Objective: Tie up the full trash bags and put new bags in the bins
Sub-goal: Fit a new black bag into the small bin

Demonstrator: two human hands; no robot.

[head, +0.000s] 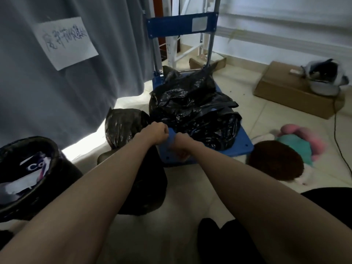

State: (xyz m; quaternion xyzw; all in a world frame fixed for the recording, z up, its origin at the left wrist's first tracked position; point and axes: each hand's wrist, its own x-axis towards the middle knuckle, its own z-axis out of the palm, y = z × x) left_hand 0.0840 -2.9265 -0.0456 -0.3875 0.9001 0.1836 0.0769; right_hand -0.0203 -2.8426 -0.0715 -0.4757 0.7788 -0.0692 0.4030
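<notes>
Both hands fisted: left hand (159,133), right hand (179,147) — what the fingers hold, can't tell. Blue cart (242,138) with black bags (192,111) just ahead; lined bin (28,168) left.

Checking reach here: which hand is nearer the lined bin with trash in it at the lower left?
Left. The left hand is fisted up and right of the bin; the right hand lies farther right, over the blue cart.
</notes>
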